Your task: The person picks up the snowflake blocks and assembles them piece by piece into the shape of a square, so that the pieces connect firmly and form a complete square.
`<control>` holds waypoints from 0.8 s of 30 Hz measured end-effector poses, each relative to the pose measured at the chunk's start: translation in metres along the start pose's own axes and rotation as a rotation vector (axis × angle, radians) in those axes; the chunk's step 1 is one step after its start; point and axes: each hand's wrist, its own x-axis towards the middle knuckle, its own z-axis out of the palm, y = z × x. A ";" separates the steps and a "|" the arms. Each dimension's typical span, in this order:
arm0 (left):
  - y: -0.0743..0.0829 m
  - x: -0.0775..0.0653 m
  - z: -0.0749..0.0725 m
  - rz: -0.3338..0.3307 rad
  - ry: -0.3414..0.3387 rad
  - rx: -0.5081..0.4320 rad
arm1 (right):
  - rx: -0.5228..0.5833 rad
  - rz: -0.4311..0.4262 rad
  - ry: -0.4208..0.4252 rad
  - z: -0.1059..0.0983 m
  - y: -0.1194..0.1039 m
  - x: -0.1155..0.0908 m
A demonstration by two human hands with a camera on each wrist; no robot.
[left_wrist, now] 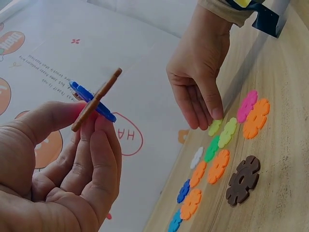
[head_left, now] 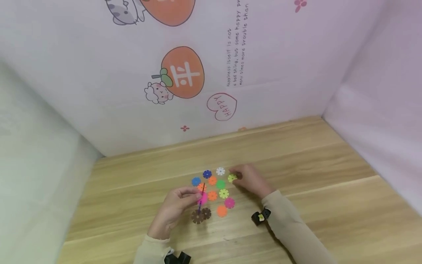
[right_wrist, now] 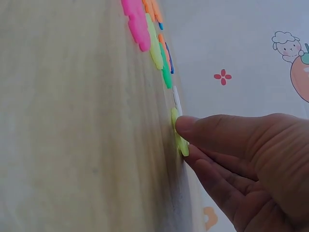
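My left hand [head_left: 176, 207] pinches two interlocked notched plastic discs between thumb and fingertips, raised over the table. One is a blue disc [left_wrist: 105, 112], the other a brown disc [left_wrist: 112, 79]; both show nearly edge-on and cross each other. At the far right of the spread discs, my right hand [head_left: 250, 179] pinches a yellow-green disc [right_wrist: 180, 140], its thumb on the near face and fingertips at the lower edge. Beside that disc lies a white disc [head_left: 220, 171], with a green disc [head_left: 220, 184] and a second yellow-green disc [head_left: 224, 193] close by.
More flat discs lie on the wooden table [head_left: 132, 183]: several orange discs [head_left: 222, 211], pink ones [head_left: 229, 202], a dark blue one [head_left: 207, 174] and a light blue one [head_left: 196, 181]. A brown disc [left_wrist: 243, 180] lies nearest me. A printed white wall sheet [head_left: 280, 73] rises behind.
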 end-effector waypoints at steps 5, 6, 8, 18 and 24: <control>0.000 0.000 0.001 -0.008 0.008 -0.009 | -0.012 -0.007 0.012 0.000 0.002 -0.003; 0.000 0.001 0.002 -0.008 0.010 -0.009 | -0.015 -0.013 0.017 0.000 0.001 -0.003; 0.000 0.001 0.002 -0.009 0.014 -0.007 | -0.017 -0.024 0.017 -0.001 0.000 -0.003; -0.003 0.002 0.002 -0.022 0.024 -0.010 | -0.048 -0.059 0.010 -0.002 0.002 -0.003; -0.004 0.004 0.001 -0.017 0.020 -0.005 | -0.065 -0.071 0.006 -0.003 0.001 -0.003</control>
